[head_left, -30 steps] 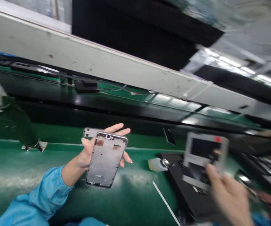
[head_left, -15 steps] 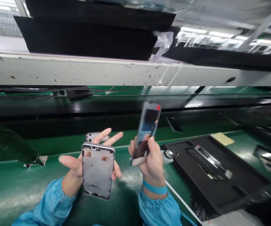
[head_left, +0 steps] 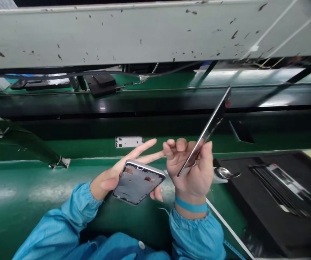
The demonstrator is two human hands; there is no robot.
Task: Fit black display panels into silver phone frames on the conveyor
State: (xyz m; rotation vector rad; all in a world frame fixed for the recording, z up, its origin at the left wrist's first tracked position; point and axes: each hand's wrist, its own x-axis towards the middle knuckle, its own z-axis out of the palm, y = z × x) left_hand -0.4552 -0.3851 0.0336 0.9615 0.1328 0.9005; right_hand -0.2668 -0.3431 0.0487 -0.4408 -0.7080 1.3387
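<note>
While both hands work above the green tabletop [head_left: 22, 187]:
Frame: phone frame [head_left: 138, 181] lies tilted in the left hand [head_left: 112, 177], fingers spread.
Panel: right hand [head_left: 193, 169] grips the thin panel [head_left: 208, 130], now turned edge-on and closer to the frame than half a second ago.
Meaning: likely lining up to fit.
Nearby: black tray [head_left: 274, 195], spare frame [head_left: 129, 142].
Writing: none readable.

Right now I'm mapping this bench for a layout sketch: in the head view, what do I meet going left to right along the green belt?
Bracket → left hand → phone frame → right hand → black tray.
</note>
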